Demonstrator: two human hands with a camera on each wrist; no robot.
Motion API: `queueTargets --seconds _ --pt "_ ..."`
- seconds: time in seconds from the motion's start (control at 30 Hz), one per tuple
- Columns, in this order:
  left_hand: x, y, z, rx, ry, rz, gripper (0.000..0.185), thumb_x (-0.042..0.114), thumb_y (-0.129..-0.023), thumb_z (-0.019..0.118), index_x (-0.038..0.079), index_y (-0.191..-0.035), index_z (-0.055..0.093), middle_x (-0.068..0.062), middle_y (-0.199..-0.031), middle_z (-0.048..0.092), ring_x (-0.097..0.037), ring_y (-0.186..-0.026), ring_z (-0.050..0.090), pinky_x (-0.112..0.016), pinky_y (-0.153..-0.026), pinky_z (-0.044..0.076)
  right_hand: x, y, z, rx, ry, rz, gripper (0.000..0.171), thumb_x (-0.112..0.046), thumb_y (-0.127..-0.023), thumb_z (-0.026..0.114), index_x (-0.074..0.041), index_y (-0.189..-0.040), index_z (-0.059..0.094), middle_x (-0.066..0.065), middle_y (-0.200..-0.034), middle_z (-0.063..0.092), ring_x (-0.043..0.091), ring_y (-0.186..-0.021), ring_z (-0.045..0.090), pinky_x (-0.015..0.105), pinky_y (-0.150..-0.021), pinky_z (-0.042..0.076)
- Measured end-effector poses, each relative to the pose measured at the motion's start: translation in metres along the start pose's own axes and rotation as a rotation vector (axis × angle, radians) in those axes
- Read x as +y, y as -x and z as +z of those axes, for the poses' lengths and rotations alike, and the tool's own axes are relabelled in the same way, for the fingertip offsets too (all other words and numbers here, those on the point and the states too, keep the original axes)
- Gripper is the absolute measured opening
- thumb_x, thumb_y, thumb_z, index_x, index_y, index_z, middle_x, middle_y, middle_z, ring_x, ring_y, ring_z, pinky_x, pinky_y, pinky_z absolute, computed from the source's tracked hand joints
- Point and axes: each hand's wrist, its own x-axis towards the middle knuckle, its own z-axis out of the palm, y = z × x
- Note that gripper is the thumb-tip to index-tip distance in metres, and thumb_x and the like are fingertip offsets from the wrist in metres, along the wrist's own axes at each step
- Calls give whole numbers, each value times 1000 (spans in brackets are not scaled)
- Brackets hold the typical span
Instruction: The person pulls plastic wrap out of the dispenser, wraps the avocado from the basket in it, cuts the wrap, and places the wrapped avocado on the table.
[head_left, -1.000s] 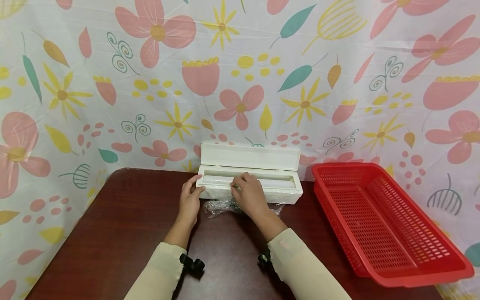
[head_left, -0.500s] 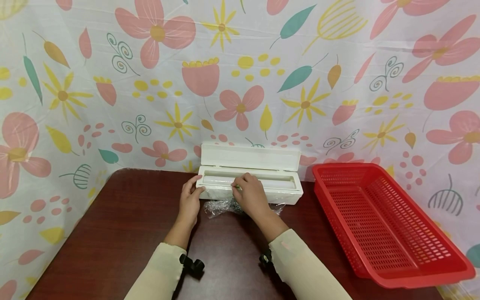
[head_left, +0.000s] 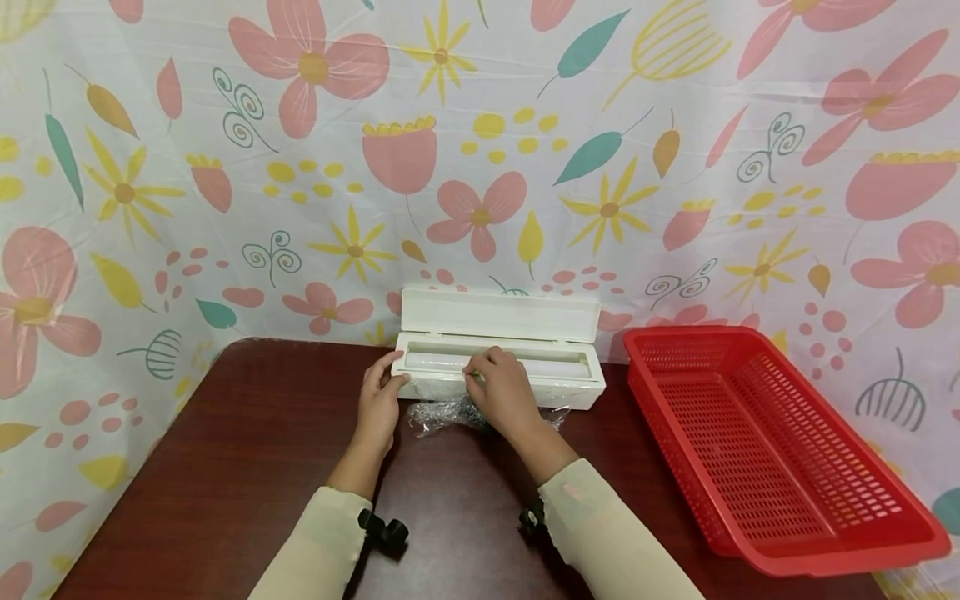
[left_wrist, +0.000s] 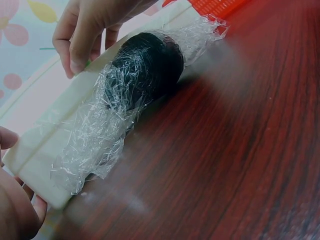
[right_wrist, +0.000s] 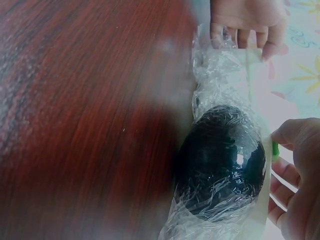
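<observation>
A white cling film dispenser box (head_left: pixel 566 395) stands at the back of the table, its lid (head_left: pixel 501 317) raised. A white film roll (head_left: pixel 555 367) lies inside. My left hand (head_left: pixel 378 406) grips the box's left end, thumb at the front. Over the front rim, my right hand (head_left: pixel 504 393) pinches a small green piece, likely a slide cutter (right_wrist: pixel 275 150), mostly covered by the fingers. Against the box front lies a dark, glossy rounded object (right_wrist: pixel 222 162) wrapped in clear cling film (left_wrist: pixel 97 135); its kind cannot be made out. The film bunches at both its sides.
A red perforated plastic basket (head_left: pixel 720 517) stands on the right of the dark reddish-brown table (head_left: pixel 247 450). Directly behind the box hangs a floral-patterned cloth (head_left: pixel 480 100). Black wrist camera mounts (head_left: pixel 384 530) sit at both cuffs.
</observation>
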Motion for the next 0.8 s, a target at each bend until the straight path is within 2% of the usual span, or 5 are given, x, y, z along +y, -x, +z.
queueTargets --seconds 0.43,0.67,0.8 --pt "-2 -1 0 6 9 12 45 4 -100 54 2 -145 50 -20 -153 31 -32 -146 25 -46 -121 23 1 1 -2 15 -3 3 6 -15 -94 70 -15 -99 74 6 -99 66 28 -89 59 45 -80 49" --pt "-30 -18 -3 25 10 31 43 8 -100 55 10 -143 54 -16 -153 32 -30 -150 23 -45 -124 21 4 1 -1 31 -7 2 5 -15 -92 71 -14 -97 74 6 -98 66 29 -88 60 44 -78 48" --pt "-32 -18 -1 44 6 54 42 7 -99 56 10 -141 56 -16 -149 34 -29 -147 28 -44 -122 24 4 2 -2 32 -4 5 5 -15 -92 71 -14 -97 74 6 -97 65 29 -87 59 45 -78 48"
